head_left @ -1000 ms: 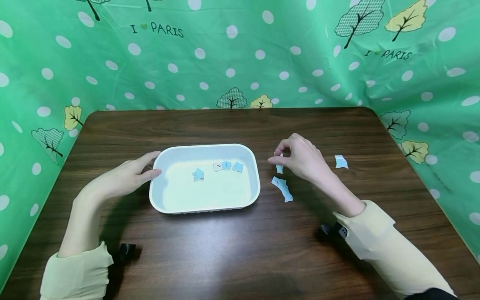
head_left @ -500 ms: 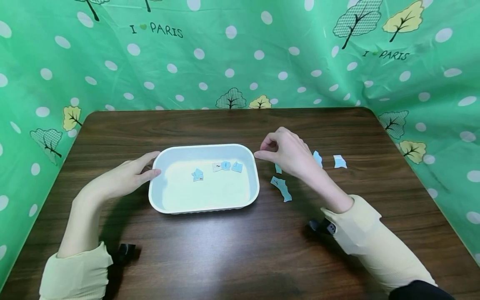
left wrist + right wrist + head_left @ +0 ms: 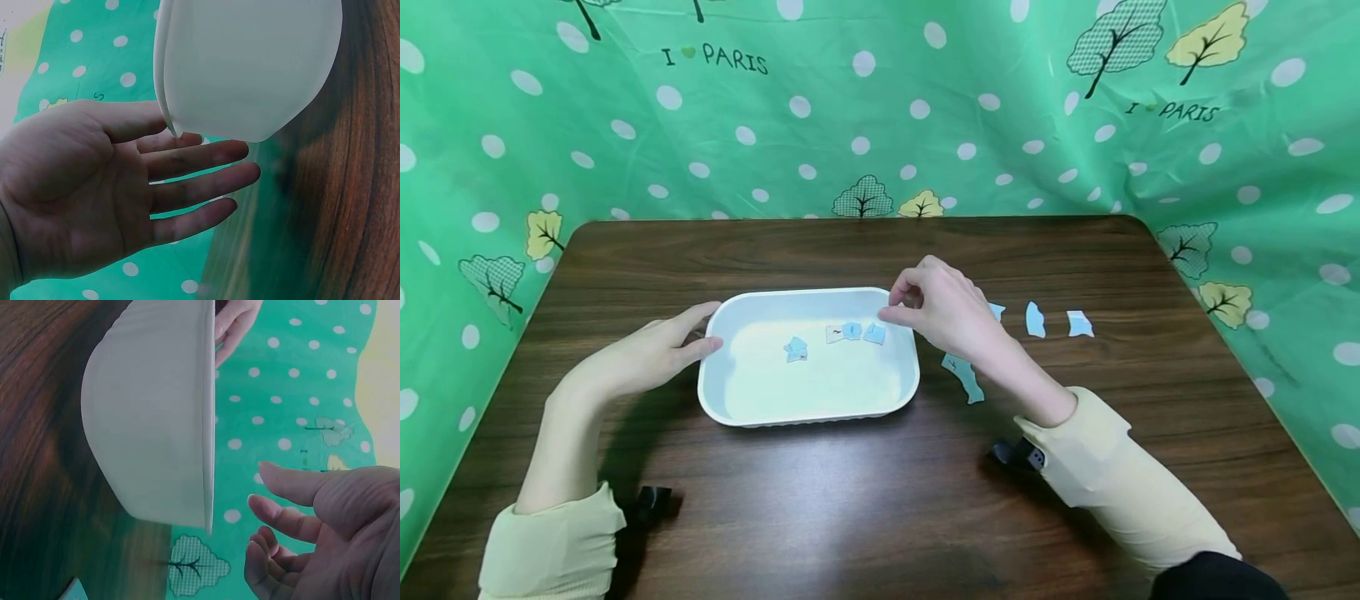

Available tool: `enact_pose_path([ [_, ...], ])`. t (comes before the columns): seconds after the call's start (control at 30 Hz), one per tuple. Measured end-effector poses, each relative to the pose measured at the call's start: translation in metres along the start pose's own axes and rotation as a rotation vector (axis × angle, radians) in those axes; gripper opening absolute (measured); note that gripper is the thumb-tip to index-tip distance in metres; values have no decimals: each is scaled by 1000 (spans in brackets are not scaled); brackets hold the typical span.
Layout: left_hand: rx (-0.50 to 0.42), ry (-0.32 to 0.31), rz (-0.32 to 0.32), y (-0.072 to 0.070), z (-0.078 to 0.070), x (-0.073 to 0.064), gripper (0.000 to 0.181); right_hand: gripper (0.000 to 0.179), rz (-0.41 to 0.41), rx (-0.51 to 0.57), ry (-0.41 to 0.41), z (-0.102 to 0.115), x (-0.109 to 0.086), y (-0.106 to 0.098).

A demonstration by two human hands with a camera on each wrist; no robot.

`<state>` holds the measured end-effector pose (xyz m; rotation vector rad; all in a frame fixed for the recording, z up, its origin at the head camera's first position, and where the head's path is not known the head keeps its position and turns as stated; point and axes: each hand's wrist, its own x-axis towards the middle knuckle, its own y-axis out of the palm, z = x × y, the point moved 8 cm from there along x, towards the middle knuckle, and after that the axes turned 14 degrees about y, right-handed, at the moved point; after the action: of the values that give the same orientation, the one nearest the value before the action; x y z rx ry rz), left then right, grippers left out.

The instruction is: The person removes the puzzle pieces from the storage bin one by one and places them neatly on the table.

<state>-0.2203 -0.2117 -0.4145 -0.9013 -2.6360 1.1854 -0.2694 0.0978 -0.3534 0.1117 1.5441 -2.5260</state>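
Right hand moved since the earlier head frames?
Yes: in the head view the right hand went left, from beside the white tray to overlapping its right rim.

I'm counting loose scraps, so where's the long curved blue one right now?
In the head view, the long blue scrap lies on the tabletop, just right of the white tray and on the near side of the right hand.

Head view peers forward and down over the worktop (image 3: 880, 508); both wrist views, close in, share the white tub (image 3: 250, 69).
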Motion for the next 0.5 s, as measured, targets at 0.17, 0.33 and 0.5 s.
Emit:
enact_pose_path([
  [0.17, -5, 3, -2, 0, -1, 0, 62, 17, 4, -9, -13, 8, 0, 6],
  [0.33, -3, 3, -5, 0, -2, 0, 61, 18, 8, -19, -23, 13, 1, 11],
  [0.5, -6, -3, -3, -1, -1, -1, 61, 19, 22, -14, -25, 20, 1, 16],
])
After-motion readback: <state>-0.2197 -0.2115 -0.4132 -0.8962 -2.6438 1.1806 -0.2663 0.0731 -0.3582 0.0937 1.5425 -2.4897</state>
